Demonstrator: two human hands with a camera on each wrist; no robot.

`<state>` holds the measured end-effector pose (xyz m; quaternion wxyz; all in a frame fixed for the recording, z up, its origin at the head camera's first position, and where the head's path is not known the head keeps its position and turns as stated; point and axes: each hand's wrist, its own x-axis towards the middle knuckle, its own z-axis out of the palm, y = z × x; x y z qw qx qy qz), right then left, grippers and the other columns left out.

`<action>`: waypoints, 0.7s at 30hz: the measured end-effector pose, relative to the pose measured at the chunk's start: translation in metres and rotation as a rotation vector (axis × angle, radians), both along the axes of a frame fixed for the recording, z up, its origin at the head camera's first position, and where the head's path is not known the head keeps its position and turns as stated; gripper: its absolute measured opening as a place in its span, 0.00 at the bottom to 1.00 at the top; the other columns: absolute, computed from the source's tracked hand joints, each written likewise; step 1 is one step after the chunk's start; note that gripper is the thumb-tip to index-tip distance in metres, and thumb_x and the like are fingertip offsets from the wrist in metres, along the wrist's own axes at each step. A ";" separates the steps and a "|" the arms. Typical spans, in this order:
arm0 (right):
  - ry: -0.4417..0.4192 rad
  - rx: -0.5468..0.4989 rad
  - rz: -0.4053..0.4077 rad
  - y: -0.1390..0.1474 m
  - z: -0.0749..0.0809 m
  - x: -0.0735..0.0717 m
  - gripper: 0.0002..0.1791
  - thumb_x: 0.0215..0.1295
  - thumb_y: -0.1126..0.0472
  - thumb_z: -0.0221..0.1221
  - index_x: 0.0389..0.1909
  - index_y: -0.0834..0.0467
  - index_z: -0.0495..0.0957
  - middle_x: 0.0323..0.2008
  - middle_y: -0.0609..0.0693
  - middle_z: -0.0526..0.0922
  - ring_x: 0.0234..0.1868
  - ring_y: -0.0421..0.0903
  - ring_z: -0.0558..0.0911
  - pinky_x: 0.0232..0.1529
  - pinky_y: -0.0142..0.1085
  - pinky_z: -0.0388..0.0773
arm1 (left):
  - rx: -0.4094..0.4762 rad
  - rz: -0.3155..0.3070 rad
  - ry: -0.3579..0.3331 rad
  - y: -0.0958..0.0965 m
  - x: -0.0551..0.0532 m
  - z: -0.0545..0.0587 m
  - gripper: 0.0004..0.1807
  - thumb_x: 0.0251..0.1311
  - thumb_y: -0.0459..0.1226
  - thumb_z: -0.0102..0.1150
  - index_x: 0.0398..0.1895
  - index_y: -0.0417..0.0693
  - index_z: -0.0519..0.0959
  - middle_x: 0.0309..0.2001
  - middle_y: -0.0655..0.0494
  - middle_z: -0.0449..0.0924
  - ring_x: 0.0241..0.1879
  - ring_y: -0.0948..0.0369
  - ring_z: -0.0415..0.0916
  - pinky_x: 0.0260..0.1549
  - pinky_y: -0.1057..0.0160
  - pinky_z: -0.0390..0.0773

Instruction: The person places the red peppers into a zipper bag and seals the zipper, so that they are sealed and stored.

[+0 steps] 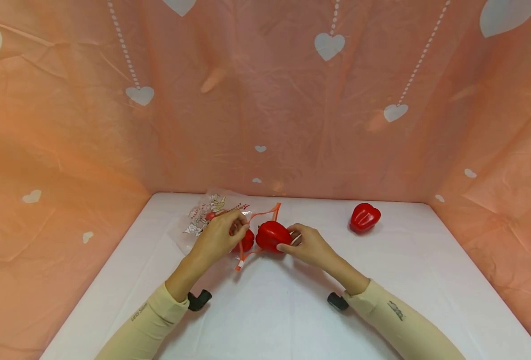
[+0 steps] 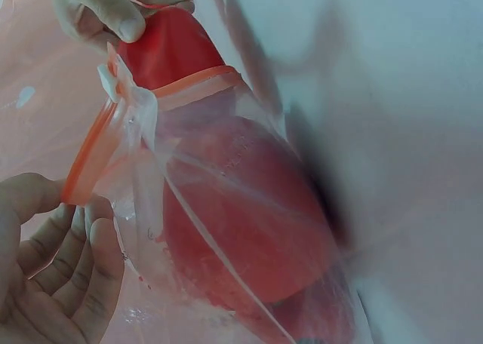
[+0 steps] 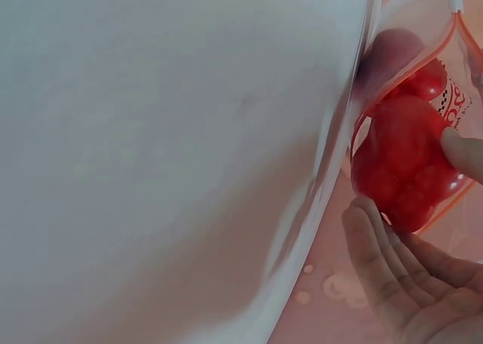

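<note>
A clear zip bag point(image 1: 193, 235) with printed drawings and an orange zip edge lies at the table's back left, its mouth toward the right. My left hand point(image 1: 220, 235) pinches that orange edge point(image 2: 92, 155) between thumb and fingers, holding the mouth apart. Inside the bag, a red bell pepper point(image 2: 241, 208) shows through the plastic. My right hand point(image 1: 310, 247) holds another red bell pepper point(image 1: 272, 236) by its right end, thumb on one side and fingers on the other. This pepper's far end sits right at the bag's mouth, overlapping the orange edge in the right wrist view.
One more red bell pepper point(image 1: 365, 218) lies at the back right of the white table point(image 1: 265, 310). An orange curtain point(image 1: 265, 125) with white hearts hangs behind the table and along both sides. Each wrist carries a black camera mount point(image 1: 199, 301).
</note>
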<state>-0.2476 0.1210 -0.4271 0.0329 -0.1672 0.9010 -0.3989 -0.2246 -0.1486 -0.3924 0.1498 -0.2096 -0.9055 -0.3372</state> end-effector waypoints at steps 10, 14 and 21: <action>-0.011 0.002 -0.015 -0.014 0.000 -0.001 0.30 0.62 0.53 0.77 0.58 0.66 0.81 0.40 0.52 0.88 0.37 0.45 0.86 0.36 0.37 0.85 | 0.003 -0.005 -0.014 0.001 0.000 0.001 0.04 0.69 0.32 0.69 0.40 0.48 0.82 0.31 0.61 0.83 0.33 0.64 0.78 0.35 0.63 0.81; -0.010 -0.004 -0.006 -0.019 0.001 -0.001 0.29 0.63 0.54 0.77 0.58 0.66 0.81 0.40 0.52 0.88 0.36 0.45 0.86 0.37 0.37 0.85 | 0.004 -0.004 -0.019 0.001 0.001 0.001 0.04 0.69 0.32 0.69 0.40 0.47 0.82 0.32 0.60 0.83 0.33 0.63 0.79 0.35 0.63 0.82; -0.020 -0.019 0.029 -0.026 0.001 0.001 0.28 0.63 0.53 0.77 0.57 0.65 0.82 0.39 0.51 0.87 0.36 0.44 0.85 0.36 0.37 0.85 | 0.000 0.006 -0.026 0.001 0.001 0.000 0.05 0.69 0.33 0.70 0.42 0.48 0.82 0.34 0.58 0.84 0.35 0.61 0.81 0.36 0.62 0.84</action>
